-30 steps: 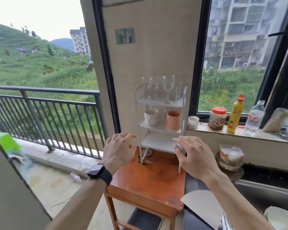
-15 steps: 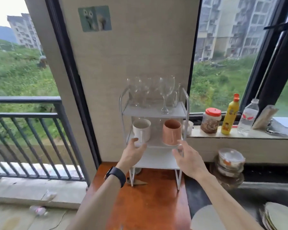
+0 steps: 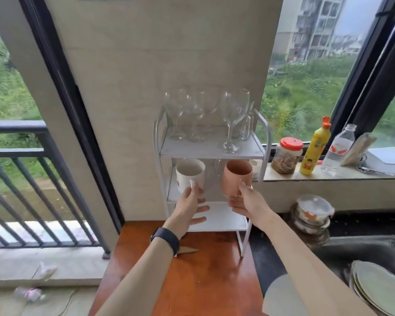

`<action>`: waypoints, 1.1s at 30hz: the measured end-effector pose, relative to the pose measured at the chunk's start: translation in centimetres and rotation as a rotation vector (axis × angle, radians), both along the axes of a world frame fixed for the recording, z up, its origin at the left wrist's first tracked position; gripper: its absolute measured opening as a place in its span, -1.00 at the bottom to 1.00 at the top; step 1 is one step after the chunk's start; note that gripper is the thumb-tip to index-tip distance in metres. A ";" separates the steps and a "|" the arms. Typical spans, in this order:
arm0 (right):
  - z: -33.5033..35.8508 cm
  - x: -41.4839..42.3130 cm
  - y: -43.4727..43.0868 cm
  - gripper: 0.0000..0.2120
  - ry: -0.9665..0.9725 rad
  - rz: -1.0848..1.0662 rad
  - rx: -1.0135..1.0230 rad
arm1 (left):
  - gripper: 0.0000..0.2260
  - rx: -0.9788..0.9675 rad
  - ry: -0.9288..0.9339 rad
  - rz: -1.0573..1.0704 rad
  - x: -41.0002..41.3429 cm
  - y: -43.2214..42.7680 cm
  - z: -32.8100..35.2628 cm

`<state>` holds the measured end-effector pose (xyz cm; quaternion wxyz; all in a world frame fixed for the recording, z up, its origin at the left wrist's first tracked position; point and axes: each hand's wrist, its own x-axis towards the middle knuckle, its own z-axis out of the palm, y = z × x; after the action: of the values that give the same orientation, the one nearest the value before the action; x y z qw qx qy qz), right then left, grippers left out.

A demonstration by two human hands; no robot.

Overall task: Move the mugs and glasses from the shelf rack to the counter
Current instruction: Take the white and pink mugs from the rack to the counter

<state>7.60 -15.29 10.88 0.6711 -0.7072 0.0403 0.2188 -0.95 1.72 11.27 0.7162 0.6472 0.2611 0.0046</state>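
Both arms stretched forward: white mug gripped by left hand, pink mug by right hand.

Both arms stretch forward, left hand pinching with thumb up, lower fingers loose; right hand curled closed, thumb on top.

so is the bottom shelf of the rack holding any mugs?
No, the bottom shelf shows bare; the white mug and pink mug are at the middle level.
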 end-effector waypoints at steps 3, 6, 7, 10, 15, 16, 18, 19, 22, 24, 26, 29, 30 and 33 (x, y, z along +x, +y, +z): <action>0.2 0.4 -0.3 -0.63 -0.074 -0.019 0.012 | -0.69 0.056 -0.052 0.029 0.5 -0.5 0.0; 0.9 0.9 0.5 -0.64 -0.125 -0.014 0.013 | -0.69 0.077 -0.120 0.061 1.2 0.1 0.6; 1.1 1.0 0.7 -0.64 -0.134 -0.017 0.015 | -0.67 0.097 -0.133 0.067 1.2 0.4 0.6; 0.9 -0.3 0.5 -0.62 -0.160 -0.052 0.070 | -0.67 0.173 -0.174 0.039 -0.1 0.7 -0.2; -0.4 -5.1 -1.3 -0.62 -0.215 -0.057 0.095 | -0.60 0.165 -0.200 -0.046 -4.3 0.9 -1.3; -0.6 -6.1 -1.9 -0.62 -0.211 -0.060 0.105 | -0.61 0.163 -0.200 -0.069 -5.0 0.8 -1.7; -1.4 -8.3 -3.0 -0.62 -0.207 -0.069 0.102 | -0.63 0.165 -0.202 -0.123 -6.5 0.1 -2.7; -2.0 -9.2 -3.7 -0.62 -0.210 -0.075 0.088 | -0.62 0.168 -0.207 -0.146 -7.1 -0.5 -3.1; -3.7 -11.9 -6.2 -0.61 -0.199 -0.107 0.059 | -0.64 0.174 -0.210 -0.213 -8.2 -2.7 -4.2; -4.8 -13.5 -8.5 -0.62 -0.176 -0.144 0.057 | -0.65 0.178 -0.201 -0.278 -8.4 -4.8 -4.6; -5.7 -14.9 -11.2 -0.62 -0.148 -0.192 0.037 | -0.65 0.190 -0.197 -0.366 -8.4 -7.3 -5.1; -6.6 -16.9 -15.8 -0.65 -0.131 -0.304 0.005 | -0.68 0.180 -0.188 -0.506 -8.2 -12.0 -5.7; -6.7 -17.7 -17.5 -0.65 -0.128 -0.350 0.006 | -0.68 0.174 -0.185 -0.553 -8.0 -13.8 -5.8; -6.8 -20.3 -23.3 -0.65 -0.133 -0.531 0.017 | -0.65 0.152 -0.149 -0.687 -7.4 -20.1 -5.7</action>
<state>-12.72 -38.61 4.13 0.7121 -0.6790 0.1782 -0.0116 -8.36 -18.42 5.59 0.6429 0.7465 -0.0257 -0.1697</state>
